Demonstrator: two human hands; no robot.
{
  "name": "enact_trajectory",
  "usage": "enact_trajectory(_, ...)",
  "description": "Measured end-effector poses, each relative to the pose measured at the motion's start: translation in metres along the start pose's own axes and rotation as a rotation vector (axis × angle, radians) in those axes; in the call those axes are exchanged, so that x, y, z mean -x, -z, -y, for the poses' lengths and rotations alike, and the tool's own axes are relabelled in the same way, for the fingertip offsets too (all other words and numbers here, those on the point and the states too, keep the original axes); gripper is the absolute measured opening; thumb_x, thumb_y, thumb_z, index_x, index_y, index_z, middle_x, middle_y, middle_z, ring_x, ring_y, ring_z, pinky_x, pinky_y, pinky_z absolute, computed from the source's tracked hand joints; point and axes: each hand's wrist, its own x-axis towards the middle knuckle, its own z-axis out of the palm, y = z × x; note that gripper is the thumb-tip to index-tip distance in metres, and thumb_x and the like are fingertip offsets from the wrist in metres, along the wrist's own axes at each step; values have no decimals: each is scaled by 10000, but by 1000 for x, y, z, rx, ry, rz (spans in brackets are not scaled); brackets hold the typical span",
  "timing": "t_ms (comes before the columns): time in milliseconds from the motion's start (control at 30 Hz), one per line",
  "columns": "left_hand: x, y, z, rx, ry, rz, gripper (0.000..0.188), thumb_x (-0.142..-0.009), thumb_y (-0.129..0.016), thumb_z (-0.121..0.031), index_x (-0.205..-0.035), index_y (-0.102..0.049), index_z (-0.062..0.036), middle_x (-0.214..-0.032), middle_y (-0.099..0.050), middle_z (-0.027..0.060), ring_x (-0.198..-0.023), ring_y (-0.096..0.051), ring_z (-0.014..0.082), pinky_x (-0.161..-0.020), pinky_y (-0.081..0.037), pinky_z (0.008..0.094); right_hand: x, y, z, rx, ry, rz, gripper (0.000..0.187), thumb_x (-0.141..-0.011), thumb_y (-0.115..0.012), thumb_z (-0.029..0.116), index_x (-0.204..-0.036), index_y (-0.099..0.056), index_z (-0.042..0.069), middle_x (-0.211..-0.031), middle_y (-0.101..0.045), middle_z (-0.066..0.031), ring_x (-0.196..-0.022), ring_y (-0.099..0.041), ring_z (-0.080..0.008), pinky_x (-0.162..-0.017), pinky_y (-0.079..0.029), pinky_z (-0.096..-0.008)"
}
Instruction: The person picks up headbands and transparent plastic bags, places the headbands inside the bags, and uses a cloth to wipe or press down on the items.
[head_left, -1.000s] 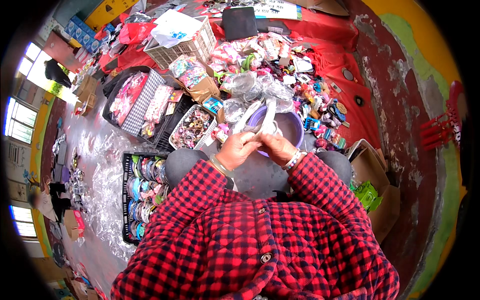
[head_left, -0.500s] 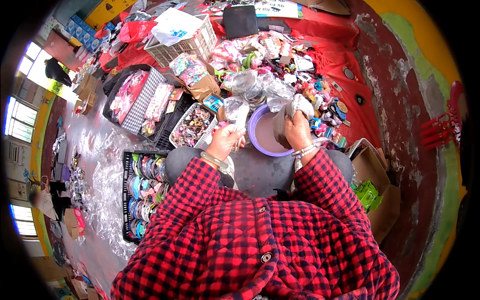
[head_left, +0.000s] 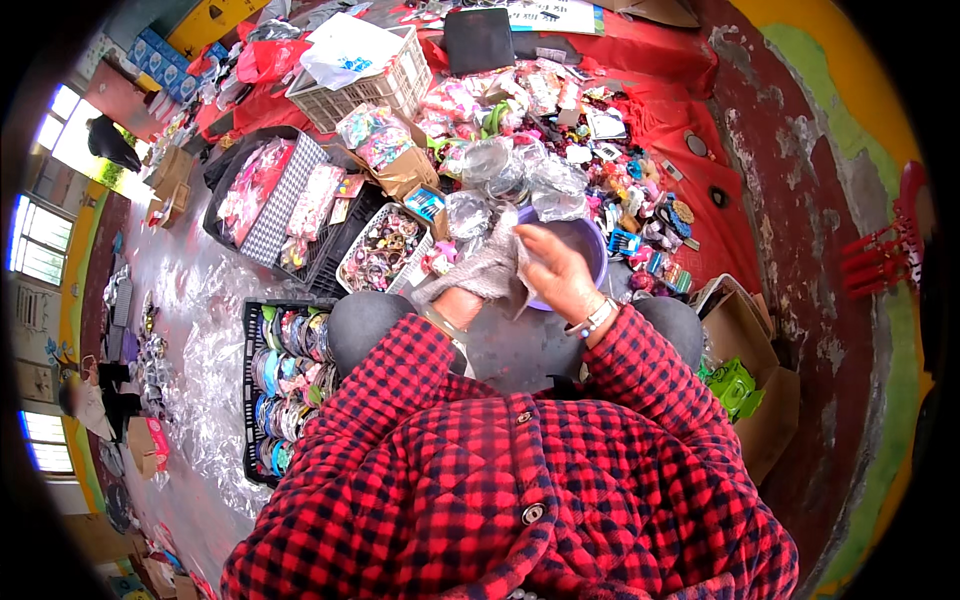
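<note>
A damp grey cloth (head_left: 482, 272) drapes over my left hand (head_left: 458, 306) and hides its fingers. My right hand (head_left: 563, 272) is closed on the cloth's right side, with the thumb and fingers pressed against it. Whatever lies inside the cloth cannot be made out. Just behind my right hand stands a purple basin (head_left: 601, 262) with cloudy water, partly covered by the hand and cloth. Clear plastic-wrapped bundles (head_left: 515, 170) lie heaped beyond the basin.
A white basket (head_left: 388, 250) of hair ties and a black crate (head_left: 256, 400) of headbands stand at my left. Farther off are a beige crate (head_left: 400, 85) and a black bin (head_left: 225, 205). At my right sits a cardboard box (head_left: 765, 400) by a green plastic thing (head_left: 735, 388).
My right hand has brought the cloth leftward from above the basin onto my left hand. The whitish strip that my left hand held is now covered.
</note>
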Motion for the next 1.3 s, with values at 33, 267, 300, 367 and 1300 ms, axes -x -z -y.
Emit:
enact_trajectory(33,-5,2,2,-84,-14,9,232,-824,-555,-127,-1037,-558,-37,-845,-590,50,-741,-563,172,-649,-468,285,-4,4,-11,22,-52,-79,425,-804,-607,153,-1193,-499,21,-1051,-596,-122,-928,-576,-160,-815,-453,-281)
enact_trajectory(267,-9,4,30,-854,58,187,287,-810,-546,-118,-1083,-533,-32,-946,-596,73,-818,-569,185,-684,-475,305,4,-12,-8,-334,-397,8,383,-851,-596,195,-1136,-502,-45,-1067,-582,-98,-985,-534,-149,-859,-415,-258)
enact_trajectory(300,-5,1,31,-583,85,187,303,-830,-501,-127,-1117,-505,-29,-1022,-567,95,-897,-543,190,-752,-457,304,6,-17,-5,-429,-394,8,377,-855,-591,182,-1145,-496,-39,-1067,-581,-95,-986,-531,-146,-862,-414,-260)
enact_trajectory(367,5,-6,23,-11,140,169,341,-894,-381,-165,-1198,-436,-22,-1156,-503,122,-1042,-486,218,-883,-411,318,7,-22,-1,-577,-418,-64,312,-848,-578,91,-1135,-508,-11,-1038,-593,-84,-952,-551,-153,-851,-433,-283)
enact_trajectory(1300,33,-9,-25,-326,-381,270,213,-768,-600,-34,-979,-627,-45,-1038,-582,120,-1004,-533,289,-889,-384,372,-9,9,-4,-1170,-425,-279,278,-900,-489,254,-1030,-545,14,-962,-610,-112,-894,-591,-248,-829,-477,-409)
